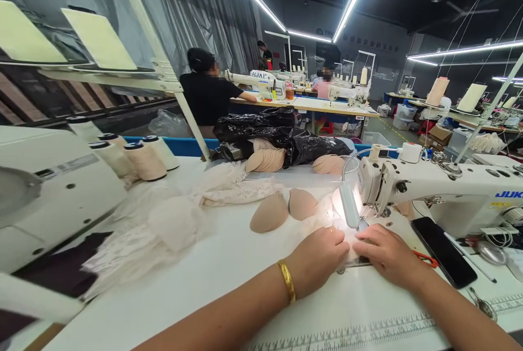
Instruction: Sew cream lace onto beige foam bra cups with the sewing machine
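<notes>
Two bare hands of yours meet beside the needle area of the white sewing machine (425,182), under the lit lamp (348,205). Your left hand (321,261), with a gold bracelet (286,281) at its wrist, has its fingers curled closed on the pale fabric (317,224) — the cloth lies on the white table (229,280), at the lamp's glow, and runs off to the left of the machine. Your right hand (388,253) is just beside it, fingers bent and lowered at the fabric's edge; you cannot tell from this view whether they pinch it or only press.

To the left of the fabric you have two beige cups (268,212) lying flat, near each other, and farther left a heap of pale lace (163,220). Behind them a black plastic bag (261,125) lies beside stacked beige cups (265,160). Right of your right hand are an orange-handled tool (425,259), partly hidden, and a black phone (444,253). Nearest you, a ruler scale (347,336) crosses the table. Beyond — at another table — a person in black (208,89) sits by a machine.
</notes>
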Motion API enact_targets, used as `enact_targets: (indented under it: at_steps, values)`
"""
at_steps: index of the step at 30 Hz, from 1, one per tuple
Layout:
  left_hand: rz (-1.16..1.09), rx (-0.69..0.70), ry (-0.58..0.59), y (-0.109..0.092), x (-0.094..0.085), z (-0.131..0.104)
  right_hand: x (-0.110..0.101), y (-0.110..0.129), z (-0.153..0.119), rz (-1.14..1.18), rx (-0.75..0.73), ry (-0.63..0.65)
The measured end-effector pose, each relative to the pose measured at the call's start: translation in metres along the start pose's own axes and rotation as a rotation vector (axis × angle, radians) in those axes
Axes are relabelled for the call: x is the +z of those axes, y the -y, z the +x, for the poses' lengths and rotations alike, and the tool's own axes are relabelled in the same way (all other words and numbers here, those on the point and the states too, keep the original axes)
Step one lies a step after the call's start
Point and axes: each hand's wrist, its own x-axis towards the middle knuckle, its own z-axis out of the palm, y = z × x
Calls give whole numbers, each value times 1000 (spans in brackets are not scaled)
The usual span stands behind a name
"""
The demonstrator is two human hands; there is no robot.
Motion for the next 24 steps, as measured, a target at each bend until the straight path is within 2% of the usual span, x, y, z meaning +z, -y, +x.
enact_targets:
  at_steps: [3,7,16,24]
  values:
    - [-37,16,-126,1,11,-4,-5,5,-1,47,44,49]
    - [-47,39,-189,0,16,-6,-5,7,0,92,92,85]
    - [-12,-50,-195,-5,21,-4,-1,3,-1,79,124,84]
    - [-31,-6,-216,-5,21,2,3,2,-3,61,155,106]
